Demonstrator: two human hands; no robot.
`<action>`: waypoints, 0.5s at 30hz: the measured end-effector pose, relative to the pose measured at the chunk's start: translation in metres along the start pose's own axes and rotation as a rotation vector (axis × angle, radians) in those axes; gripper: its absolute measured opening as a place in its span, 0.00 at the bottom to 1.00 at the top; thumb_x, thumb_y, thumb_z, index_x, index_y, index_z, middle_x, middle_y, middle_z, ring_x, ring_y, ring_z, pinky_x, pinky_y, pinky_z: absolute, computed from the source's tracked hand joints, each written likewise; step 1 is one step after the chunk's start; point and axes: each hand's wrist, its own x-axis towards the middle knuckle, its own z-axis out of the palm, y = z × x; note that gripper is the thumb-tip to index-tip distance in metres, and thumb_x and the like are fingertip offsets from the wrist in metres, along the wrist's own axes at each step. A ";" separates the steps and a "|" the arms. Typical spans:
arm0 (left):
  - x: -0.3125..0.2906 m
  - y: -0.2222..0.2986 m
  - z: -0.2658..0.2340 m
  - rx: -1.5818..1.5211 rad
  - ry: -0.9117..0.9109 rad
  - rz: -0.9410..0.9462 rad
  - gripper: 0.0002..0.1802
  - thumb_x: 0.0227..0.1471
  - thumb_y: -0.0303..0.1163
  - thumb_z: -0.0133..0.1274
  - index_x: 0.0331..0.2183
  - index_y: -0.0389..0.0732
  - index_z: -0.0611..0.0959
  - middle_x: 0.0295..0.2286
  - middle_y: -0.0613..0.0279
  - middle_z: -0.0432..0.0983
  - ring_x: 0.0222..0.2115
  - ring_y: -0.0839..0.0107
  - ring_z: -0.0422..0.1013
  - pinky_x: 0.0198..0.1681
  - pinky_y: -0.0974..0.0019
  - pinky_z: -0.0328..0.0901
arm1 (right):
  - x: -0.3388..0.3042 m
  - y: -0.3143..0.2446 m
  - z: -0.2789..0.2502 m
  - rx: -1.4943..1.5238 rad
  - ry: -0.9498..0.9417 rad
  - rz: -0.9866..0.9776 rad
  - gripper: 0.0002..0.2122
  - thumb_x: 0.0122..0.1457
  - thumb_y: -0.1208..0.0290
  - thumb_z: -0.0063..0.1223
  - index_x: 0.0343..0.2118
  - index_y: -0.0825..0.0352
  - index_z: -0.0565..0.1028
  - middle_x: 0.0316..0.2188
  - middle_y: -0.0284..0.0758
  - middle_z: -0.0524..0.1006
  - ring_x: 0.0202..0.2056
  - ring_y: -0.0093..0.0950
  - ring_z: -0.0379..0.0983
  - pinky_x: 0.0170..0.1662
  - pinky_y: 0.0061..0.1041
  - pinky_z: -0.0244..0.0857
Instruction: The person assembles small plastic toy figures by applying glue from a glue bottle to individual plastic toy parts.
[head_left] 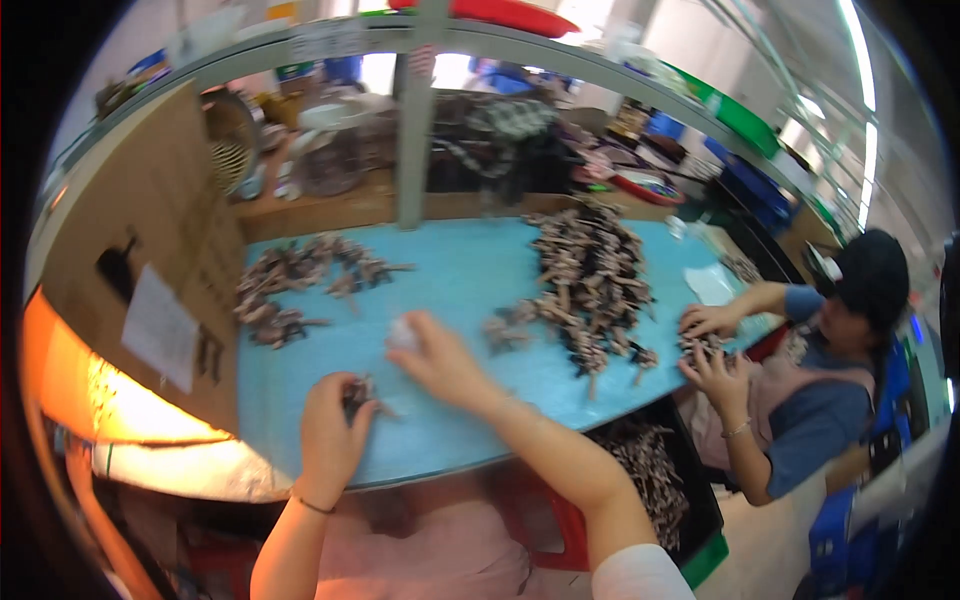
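Observation:
My left hand [335,425] is closed round a small knotted piece of beige and dark fabric [356,396] near the front edge of the blue table top. My right hand [445,362], farther in and to its right, grips a small whitish object [402,336] whose kind is too blurred to tell. Beyond my hands, a loose group of similar knotted fabric pieces [300,275] lies at the far left. A much larger pile [592,280] of them spreads to the right, with a few blurred pieces [510,325] at its near left side.
A tall cardboard box [130,220] with a paper sheet stands at the left, by a bright orange glow. At the right a co-worker [810,370] in a dark cap handles similar pieces. Below the edge sits a black bin [690,470] of pieces. A metal post [412,150] rises behind.

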 end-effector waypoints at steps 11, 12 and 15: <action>0.003 0.006 0.009 0.358 -0.081 0.142 0.16 0.47 0.25 0.51 0.40 0.31 0.71 0.31 0.50 0.68 0.33 0.56 0.66 0.37 0.60 0.62 | -0.044 -0.037 -0.013 0.360 -0.028 0.034 0.20 0.55 0.71 0.52 0.49 0.68 0.61 0.27 0.37 0.75 0.27 0.21 0.73 0.30 0.22 0.66; 0.002 0.003 0.006 0.018 -0.095 -0.053 0.14 0.50 0.25 0.48 0.40 0.31 0.71 0.32 0.52 0.70 0.32 0.60 0.68 0.35 0.62 0.63 | -0.048 -0.040 -0.012 0.409 -0.023 0.096 0.18 0.56 0.71 0.51 0.47 0.68 0.60 0.28 0.37 0.75 0.27 0.22 0.73 0.30 0.22 0.66; -0.001 -0.010 -0.007 -0.581 -0.107 -0.415 0.14 0.56 0.29 0.42 0.44 0.35 0.71 0.35 0.57 0.73 0.30 0.71 0.71 0.29 0.69 0.66 | -0.057 -0.039 -0.009 0.489 0.020 0.169 0.16 0.56 0.71 0.51 0.43 0.69 0.60 0.28 0.39 0.75 0.26 0.24 0.73 0.29 0.22 0.66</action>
